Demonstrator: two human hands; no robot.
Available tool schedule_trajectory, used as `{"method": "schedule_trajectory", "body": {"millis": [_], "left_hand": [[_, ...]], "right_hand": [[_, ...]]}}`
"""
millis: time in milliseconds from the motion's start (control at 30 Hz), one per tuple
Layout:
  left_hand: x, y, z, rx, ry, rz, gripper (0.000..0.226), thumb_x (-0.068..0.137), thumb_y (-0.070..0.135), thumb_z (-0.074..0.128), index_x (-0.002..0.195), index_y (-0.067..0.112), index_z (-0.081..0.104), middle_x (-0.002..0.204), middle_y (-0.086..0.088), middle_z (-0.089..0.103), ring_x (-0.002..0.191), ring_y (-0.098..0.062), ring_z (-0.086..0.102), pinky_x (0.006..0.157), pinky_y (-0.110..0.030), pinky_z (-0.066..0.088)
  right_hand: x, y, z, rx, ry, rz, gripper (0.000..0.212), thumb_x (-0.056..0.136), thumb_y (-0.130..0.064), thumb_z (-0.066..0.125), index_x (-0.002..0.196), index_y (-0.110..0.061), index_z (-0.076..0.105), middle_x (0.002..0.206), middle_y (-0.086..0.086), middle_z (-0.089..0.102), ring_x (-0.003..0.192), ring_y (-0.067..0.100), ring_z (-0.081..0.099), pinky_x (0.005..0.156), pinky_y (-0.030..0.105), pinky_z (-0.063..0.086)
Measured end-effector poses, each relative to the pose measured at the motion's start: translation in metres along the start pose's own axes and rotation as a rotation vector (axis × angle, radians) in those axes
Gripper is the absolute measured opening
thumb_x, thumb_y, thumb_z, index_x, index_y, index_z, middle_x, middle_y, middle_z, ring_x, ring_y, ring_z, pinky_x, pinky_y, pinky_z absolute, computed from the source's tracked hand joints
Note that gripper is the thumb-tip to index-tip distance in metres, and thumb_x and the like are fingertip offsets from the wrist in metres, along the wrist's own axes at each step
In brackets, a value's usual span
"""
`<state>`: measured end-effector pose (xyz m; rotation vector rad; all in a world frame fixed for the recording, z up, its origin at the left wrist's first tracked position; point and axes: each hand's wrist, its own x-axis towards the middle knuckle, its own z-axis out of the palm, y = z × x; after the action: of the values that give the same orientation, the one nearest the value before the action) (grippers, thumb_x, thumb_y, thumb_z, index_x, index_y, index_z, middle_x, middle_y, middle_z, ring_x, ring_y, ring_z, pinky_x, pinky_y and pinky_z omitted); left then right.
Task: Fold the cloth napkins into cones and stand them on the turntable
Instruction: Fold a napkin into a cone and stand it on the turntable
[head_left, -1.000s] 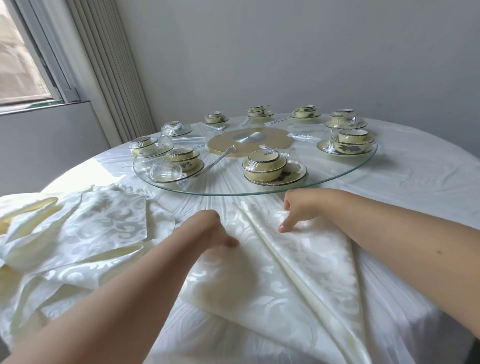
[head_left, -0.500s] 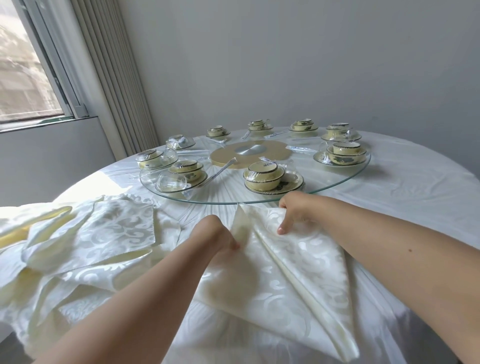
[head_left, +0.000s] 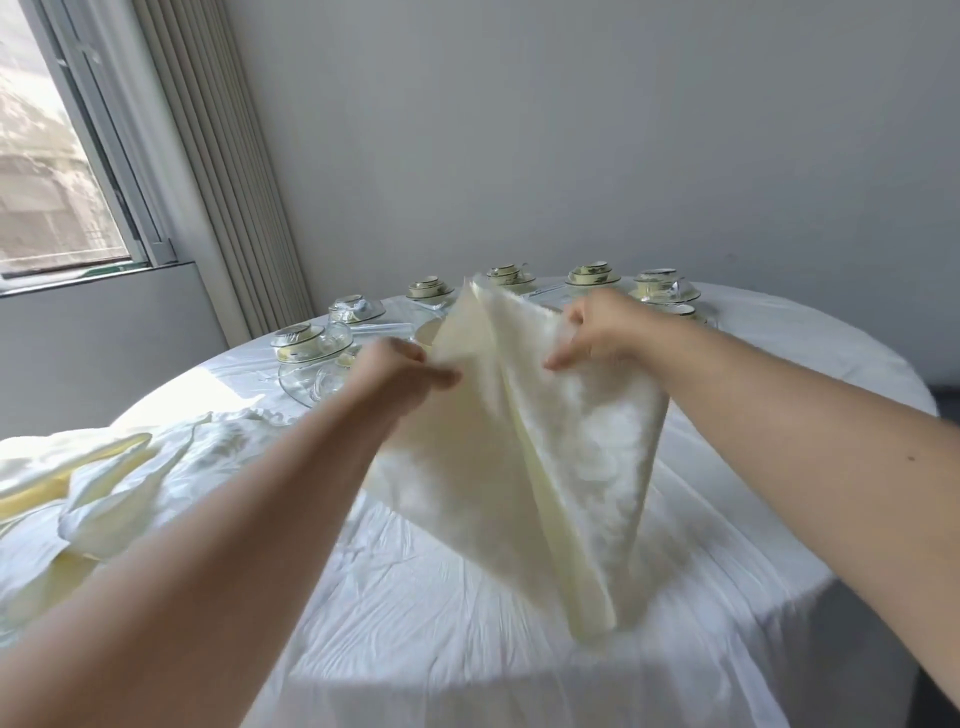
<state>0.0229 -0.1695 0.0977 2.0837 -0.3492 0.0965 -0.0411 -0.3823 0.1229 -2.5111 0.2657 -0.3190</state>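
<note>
grey wall, window, vertical blinds

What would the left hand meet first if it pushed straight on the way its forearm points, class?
Probably the napkin the left hand already grips; beyond it, likely the turntable, though depth is unclear.

The napkin I hold up is smeared by motion, so its woven pattern barely reads. It hides the middle of the glass turntable and the place settings behind it. My left hand and right hand bury their fingertips in its folds. The heap of napkins runs off the left edge, and my forearms are cut off below.
</note>
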Motion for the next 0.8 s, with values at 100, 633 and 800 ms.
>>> {"method": "schedule_trajectory", "body": {"millis": [100,633,800], "left_hand": [[-0.001,0.04,-0.03,-0.038,0.14,0.221,0.03,0.072,0.022,0.082,0.068,0.001,0.06,0.057,-0.005,0.042,0.043,-0.014,0.032,0.044,-0.02,0.025],[-0.111,-0.057,-0.022,-0.122,-0.65,-0.136,0.018,0.069,0.004,0.079,0.055,0.009,0.069,0.059,-0.004,0.063,0.054,-0.015,0.058,0.054,-0.019,0.042],[-0.095,-0.073,-0.003,-0.041,-0.563,-0.424,0.027,0.056,0.012,0.085,0.074,-0.001,0.07,0.07,-0.018,0.064,0.06,-0.024,0.06,0.063,-0.032,0.049]], "right_hand": [[-0.009,-0.021,-0.037,0.094,0.207,-0.133,0.028,0.07,-0.026,0.084,0.07,-0.01,0.061,0.065,0.0,0.052,0.059,0.014,0.048,0.056,0.025,0.035],[-0.114,0.055,0.04,0.254,-0.632,0.0,0.005,0.067,-0.005,0.066,0.069,-0.001,0.067,0.071,0.009,0.061,0.063,0.015,0.054,0.054,0.019,0.042],[-0.093,0.062,0.071,0.347,-0.436,0.27,0.019,0.077,-0.022,0.079,0.072,-0.011,0.065,0.068,0.001,0.058,0.064,0.015,0.054,0.059,0.022,0.041]]}}
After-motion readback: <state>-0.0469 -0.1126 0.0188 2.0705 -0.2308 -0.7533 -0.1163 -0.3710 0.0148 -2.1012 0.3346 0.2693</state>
